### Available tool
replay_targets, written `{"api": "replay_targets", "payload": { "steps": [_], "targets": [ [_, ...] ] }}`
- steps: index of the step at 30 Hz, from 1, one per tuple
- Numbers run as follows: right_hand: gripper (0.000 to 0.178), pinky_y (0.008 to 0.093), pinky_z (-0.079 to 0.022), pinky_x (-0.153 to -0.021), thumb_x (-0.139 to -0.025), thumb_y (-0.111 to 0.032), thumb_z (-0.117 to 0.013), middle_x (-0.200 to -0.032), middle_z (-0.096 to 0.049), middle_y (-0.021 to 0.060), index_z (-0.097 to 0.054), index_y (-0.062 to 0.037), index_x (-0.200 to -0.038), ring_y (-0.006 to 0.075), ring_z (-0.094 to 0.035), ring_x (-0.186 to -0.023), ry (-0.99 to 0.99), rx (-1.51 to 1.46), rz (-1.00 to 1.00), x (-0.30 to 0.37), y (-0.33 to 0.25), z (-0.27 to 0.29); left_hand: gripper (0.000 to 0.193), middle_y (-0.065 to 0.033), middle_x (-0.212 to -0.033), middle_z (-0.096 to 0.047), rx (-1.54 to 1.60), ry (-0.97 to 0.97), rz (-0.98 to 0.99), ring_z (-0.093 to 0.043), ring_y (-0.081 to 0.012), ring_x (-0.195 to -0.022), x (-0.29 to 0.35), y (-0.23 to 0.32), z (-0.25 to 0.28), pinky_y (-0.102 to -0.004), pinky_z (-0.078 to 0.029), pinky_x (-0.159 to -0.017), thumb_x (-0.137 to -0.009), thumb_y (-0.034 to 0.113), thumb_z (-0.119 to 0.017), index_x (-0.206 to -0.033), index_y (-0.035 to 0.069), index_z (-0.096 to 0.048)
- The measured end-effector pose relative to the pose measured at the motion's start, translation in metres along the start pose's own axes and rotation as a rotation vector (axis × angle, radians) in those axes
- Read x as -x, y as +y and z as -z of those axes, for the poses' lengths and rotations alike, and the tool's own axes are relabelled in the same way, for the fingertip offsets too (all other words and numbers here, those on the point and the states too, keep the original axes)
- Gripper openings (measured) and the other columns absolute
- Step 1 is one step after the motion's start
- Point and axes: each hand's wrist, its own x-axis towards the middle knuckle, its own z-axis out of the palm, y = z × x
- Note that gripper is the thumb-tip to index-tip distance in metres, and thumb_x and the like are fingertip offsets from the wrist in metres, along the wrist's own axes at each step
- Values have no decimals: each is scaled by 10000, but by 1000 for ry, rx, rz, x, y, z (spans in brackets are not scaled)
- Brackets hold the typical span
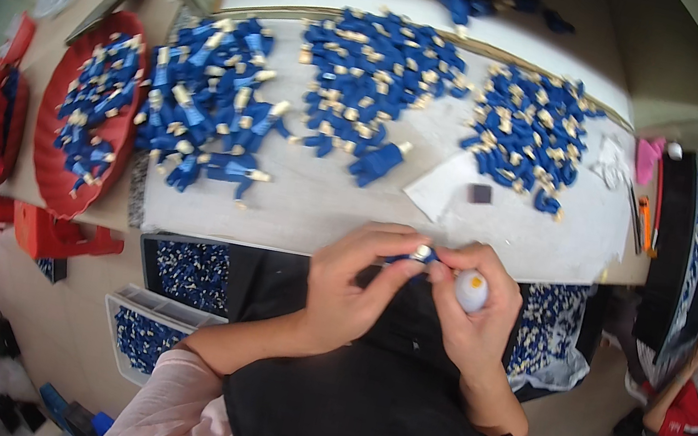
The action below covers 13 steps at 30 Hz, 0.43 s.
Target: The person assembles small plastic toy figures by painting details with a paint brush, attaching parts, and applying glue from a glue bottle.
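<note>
My two hands meet just over the table's near edge. Between the pinched fingertips of my left hand point(356, 283) is a small blue part with a cream end point(423, 253). My right hand point(478, 325) is curled round a white squeeze bottle point(468, 293) with a yellow tip, and its thumb and forefinger touch the same small part. Beyond my hands lie heaps of similar blue-and-cream parts: a left heap point(211, 100) of larger ones, a middle heap point(374, 78) and a right heap point(528, 128). One larger blue piece point(377, 164) lies apart, nearest my hands.
A white sheet point(434, 186) and a dark square block point(479, 194) lie mid-table. A red scalloped basin point(45, 155) of parts stands left, above a red stool point(57, 234). Below the table are a clear bin point(113, 312) and trays. An orange-handled tool point(644, 222) lies right; a co-worker point(683, 412) sits beyond.
</note>
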Motion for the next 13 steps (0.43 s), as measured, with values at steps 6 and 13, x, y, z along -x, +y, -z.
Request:
{"api": "replay_targets", "payload": {
  "steps": [6, 13],
  "targets": [
    [51, 196, -390, -609, -754, 31, -557, -749, -549, 45, -550, 13, -802, 81, -484, -675, 151, -159, -39, 7, 13, 2, 183, -108, -931, -574, 44, -157, 34, -558, -191, -877, -13, 6, -7, -274, -439, -751, -788, 24, -557, -969, -2, -568],
    [430, 192, -373, -621, -710, 10, -599, -781, -546, 52, -512, -22, -1130, 105, -484, -695, -74, -146, 96, -6, -8, -16, 250, -69, -1041, -499, 370, -65, 216, -476, -123, -964, -12, 9, 12, -224, -393, -799, -895, 129, -419, -1120, 35, -473]
  ]
}}
